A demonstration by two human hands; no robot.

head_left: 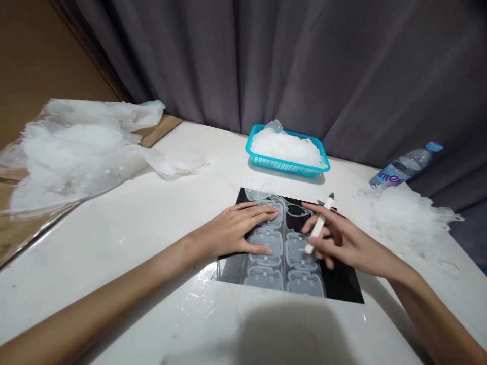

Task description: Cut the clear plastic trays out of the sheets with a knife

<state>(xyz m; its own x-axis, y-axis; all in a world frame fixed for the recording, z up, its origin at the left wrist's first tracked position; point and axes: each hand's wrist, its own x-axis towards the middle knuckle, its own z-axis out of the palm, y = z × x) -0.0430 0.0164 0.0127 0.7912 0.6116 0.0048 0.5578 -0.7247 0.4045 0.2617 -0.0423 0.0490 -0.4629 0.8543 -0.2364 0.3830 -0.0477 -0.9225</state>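
Observation:
A black sheet [344, 284] lies on the white table, with a translucent moulded sheet [266, 247] of several rounded-square pieces on top. My left hand [243, 225] rests flat on the left column of pieces, fingers spread. Over the right side of the sheet, my right hand [338, 235] holds a white pen-like tool [319, 225] with a dark tip pointing up and away. A dark pointed object [338, 212] is partly hidden behind that hand. An opening with a looped outline shows near the top of the moulded sheet.
A blue basket [283, 165] filled with translucent pieces stands at the back. Piles of thin translucent material lie at the left [76, 157] and right [407, 215]. A water bottle [405, 167] leans or lies at the back right, near a grey curtain [190, 61]. Cardboard [38, 61] is at the left.

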